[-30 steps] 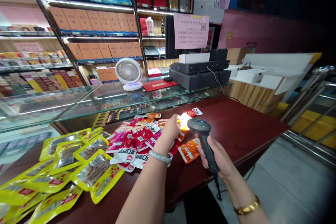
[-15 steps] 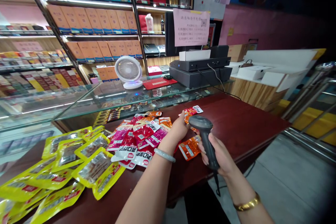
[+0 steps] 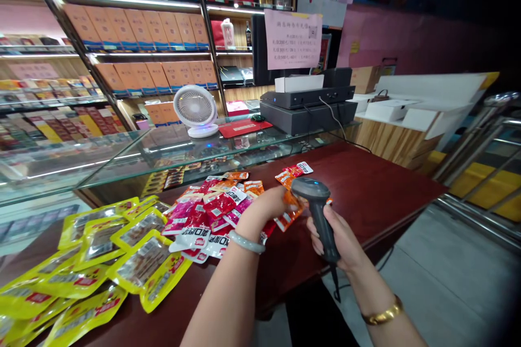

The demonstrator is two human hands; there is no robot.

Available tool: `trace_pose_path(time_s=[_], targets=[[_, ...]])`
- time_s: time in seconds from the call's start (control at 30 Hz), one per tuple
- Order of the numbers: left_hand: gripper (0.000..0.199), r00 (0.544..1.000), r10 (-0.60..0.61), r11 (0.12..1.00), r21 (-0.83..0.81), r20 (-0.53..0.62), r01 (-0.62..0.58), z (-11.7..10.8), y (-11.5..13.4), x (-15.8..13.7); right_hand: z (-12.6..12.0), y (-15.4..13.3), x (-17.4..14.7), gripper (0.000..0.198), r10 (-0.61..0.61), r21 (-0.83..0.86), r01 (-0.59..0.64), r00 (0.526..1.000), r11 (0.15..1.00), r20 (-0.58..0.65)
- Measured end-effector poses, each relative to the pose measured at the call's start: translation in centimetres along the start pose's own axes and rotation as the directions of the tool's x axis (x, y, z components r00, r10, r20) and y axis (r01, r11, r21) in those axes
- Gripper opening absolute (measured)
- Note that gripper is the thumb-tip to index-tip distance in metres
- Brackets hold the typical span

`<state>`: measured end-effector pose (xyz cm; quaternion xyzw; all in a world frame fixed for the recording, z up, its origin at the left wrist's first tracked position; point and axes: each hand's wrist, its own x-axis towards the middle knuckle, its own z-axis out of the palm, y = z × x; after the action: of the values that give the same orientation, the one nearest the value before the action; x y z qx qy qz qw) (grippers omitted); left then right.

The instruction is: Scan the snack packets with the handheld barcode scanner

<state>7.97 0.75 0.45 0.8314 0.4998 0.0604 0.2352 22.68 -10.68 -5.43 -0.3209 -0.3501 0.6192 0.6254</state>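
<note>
In the head view my right hand (image 3: 345, 238) is wrapped round the handle of a dark grey barcode scanner (image 3: 311, 190), held upright with its head to the upper left. My left hand (image 3: 280, 201), slightly blurred, has its fingers closed on an orange snack packet (image 3: 290, 221) just left of the scanner; the fingertips are partly hidden. Beyond that hand lie a few red and orange packets (image 3: 293, 172). A heap of red, pink and white snack packets (image 3: 214, 211) spreads to the left of my left wrist. Further left are several yellow snack pouches (image 3: 140, 252).
The dark red table (image 3: 366, 184) meets a glass display counter (image 3: 134, 160) at the back. On the glass stand a white fan (image 3: 196, 108), a red mat (image 3: 244, 128) and a black cash-register unit (image 3: 305, 116). A metal railing (image 3: 480, 157) is at the right.
My left hand has come back from the far packets towards me and closed on the nearer orange packet, which has shifted slightly. The scanner has barely moved.
</note>
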Motion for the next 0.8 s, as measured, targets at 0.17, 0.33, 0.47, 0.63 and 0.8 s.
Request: trace_pose_path(time_s=[0.17,0.33,0.47,0.63,0.8], targets=[[0.029,0.950,-0.175,0.974,-0.184,-0.257,0.130,-1.2,-2.7,0.9,0.2,-0.1,-0.1,0.041,0.020,-0.019,-0.020,1.000,1.000,0.020],[0.028,0.968,-0.142,0.983,-0.143,-0.205,0.114,-0.4,-1.9,1.0,0.1,-0.1,0.1,0.046,0.026,-0.028,-0.025,0.999,0.999,0.022],[0.032,0.978,-0.076,0.991,-0.122,-0.192,0.053,0.3,-1.1,1.1,0.0,0.1,0.1,0.045,0.023,-0.020,-0.022,0.999,1.000,0.022],[0.031,0.971,-0.011,0.994,-0.106,-0.240,-0.015,0.6,-1.5,1.3,0.0,0.1,0.0,0.044,0.003,-0.024,-0.002,1.000,1.000,0.011],[0.030,0.967,-0.045,0.994,-0.111,-0.251,0.018,0.6,-1.4,1.3,0.1,0.1,0.0,0.045,0.009,-0.026,-0.009,1.000,1.000,0.008]])
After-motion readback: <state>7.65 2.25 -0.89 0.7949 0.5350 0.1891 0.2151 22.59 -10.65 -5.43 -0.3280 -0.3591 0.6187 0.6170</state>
